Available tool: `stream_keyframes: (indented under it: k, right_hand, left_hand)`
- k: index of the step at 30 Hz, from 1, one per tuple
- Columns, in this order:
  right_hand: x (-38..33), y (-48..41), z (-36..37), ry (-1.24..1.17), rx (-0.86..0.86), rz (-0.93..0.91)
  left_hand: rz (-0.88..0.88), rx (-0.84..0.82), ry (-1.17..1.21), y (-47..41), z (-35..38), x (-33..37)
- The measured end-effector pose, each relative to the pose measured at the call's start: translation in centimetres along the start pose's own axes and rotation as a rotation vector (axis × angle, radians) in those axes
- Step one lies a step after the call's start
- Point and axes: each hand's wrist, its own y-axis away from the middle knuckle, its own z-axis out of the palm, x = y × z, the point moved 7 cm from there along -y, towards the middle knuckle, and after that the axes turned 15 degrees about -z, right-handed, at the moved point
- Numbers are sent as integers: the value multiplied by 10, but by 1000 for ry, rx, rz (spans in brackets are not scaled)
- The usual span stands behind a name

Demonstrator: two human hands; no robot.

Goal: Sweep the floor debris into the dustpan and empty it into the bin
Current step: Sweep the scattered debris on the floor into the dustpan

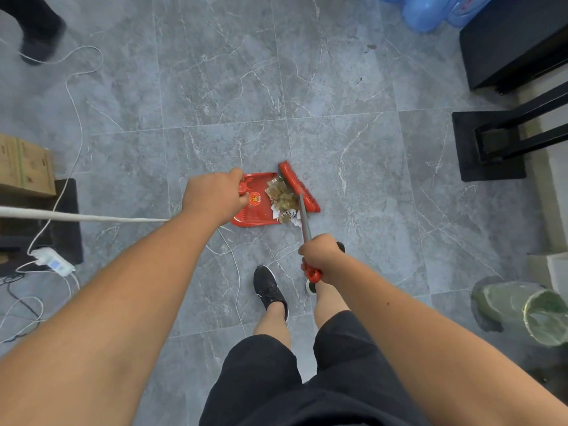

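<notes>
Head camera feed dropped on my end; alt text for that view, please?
The left hand holds a red dustpan on the grey tiled floor; the right hand grips a red broom whose head sits against debris piled at the pan's mouth. A lined bin is at lower right.

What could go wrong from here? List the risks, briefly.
1. The scraps sit right at the edge of the dustpan, some seemingly on the floor; lifting now would probably leave or spill them.
2. A white cable trails across the floor beside the shoe; stepping toward the bin could snag it.
</notes>
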Motion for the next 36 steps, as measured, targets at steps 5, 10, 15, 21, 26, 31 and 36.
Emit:
stream_keyframes:
  k: [5,10,15,21,26,31,36]
  right_hand:
    - [-4,9,16,-19,-62,-60]
    - [-5,14,20,-92,-94,-93]
    - [0,17,13,-177,-99,-101]
    - [2,24,1,-289,-110,-97]
    - [8,28,-15,-289,-59,-108]
    - [12,31,-34,-175,11,-155]
    - [15,35,-41,8,60,-167]
  left_hand:
    - [-3,10,8,4,1,-2]
    - [4,14,16,7,2,-3]
    - [8,16,22,8,4,-3]
    - [14,11,21,11,6,-3]
    - [18,12,15,14,8,-5]
    - [21,-7,-10,20,11,-5]
    - [41,-53,39,30,14,-2]
